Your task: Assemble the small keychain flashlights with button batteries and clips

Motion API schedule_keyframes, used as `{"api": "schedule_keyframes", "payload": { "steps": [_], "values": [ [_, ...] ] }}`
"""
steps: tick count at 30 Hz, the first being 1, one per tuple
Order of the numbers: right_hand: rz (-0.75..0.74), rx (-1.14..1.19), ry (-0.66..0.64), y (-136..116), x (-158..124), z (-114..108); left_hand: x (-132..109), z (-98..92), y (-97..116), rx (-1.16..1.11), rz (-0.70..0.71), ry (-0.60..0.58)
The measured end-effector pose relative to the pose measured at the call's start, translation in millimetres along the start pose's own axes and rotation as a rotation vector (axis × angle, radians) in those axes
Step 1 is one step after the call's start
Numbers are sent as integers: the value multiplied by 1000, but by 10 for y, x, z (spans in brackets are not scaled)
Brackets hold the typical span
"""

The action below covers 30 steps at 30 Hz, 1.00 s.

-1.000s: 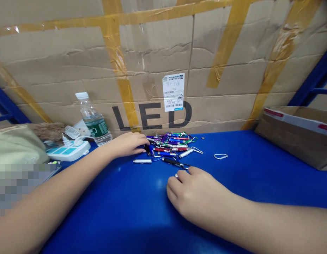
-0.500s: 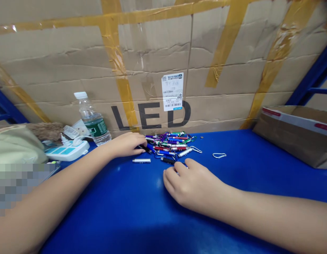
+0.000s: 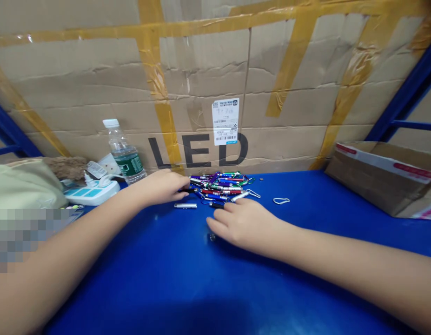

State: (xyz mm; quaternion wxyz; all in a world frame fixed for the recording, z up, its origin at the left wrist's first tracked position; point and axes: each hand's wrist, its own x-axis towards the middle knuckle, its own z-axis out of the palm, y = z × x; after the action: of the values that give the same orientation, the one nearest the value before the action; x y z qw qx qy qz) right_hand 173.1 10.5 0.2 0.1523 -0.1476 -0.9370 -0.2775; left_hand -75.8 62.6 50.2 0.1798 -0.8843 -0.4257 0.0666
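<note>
My left hand [image 3: 168, 187] is closed on a slim black penlight [image 3: 189, 190] at the left edge of a pile of small metal penlights [image 3: 231, 184] in purple, blue, red, green and silver, several with carabiner clips. Just in front of that hand lies a loose silver penlight [image 3: 185, 206]. My right hand [image 3: 241, 223] is over the table in front of the pile, fingers curled down, their tips partly hidden. By its fingertips is a small dark shiny piece [image 3: 211, 237], too blurred to name. A black penlight [image 3: 217, 204] lies just behind its knuckles.
A silver carabiner [image 3: 281, 201] lies right of the pile. An open cardboard box [image 3: 372, 181] stands at right. At left are a water bottle [image 3: 126, 156], a white power strip [image 3: 93, 191] and a pale green bag [image 3: 27, 184]. A large taped carton [image 3: 201, 70] walls the back.
My right hand has shifted slightly, and a small shiny piece now shows by its fingertips. My left hand keeps the black penlight, now turned more level. The camera view has moved a little.
</note>
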Motion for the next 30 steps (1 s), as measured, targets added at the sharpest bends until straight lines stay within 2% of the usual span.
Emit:
{"api": "schedule_keyframes", "payload": {
  "steps": [4,8,11,14,19,22,25,28,30],
  "values": [
    [215,219,-15,128,45,-58,-238,-129,138,-112,-77,92],
    [498,583,21,170,128,-174,-422,-184,421,-337,-78,213],
    [689,918,-27,141,161,-243,-435,-192,628,-386,-13,317],
    [803,1225,-56,85,132,-314,-386,-206,783,-403,38,429],
    [942,1444,76,12,3,-469,-381,-284,1029,-441,76,545],
    [970,1517,113,8,-39,-503,-410,-341,1172,-457,-13,577],
    [1088,1538,196,24,-11,-467,-399,-385,1277,-575,-189,569],
    [1238,1619,360,29,64,-393,-346,-414,1355,-844,-391,504],
    [1277,1682,435,23,100,-347,-317,-424,1399,-1067,-428,465]
  ]
}}
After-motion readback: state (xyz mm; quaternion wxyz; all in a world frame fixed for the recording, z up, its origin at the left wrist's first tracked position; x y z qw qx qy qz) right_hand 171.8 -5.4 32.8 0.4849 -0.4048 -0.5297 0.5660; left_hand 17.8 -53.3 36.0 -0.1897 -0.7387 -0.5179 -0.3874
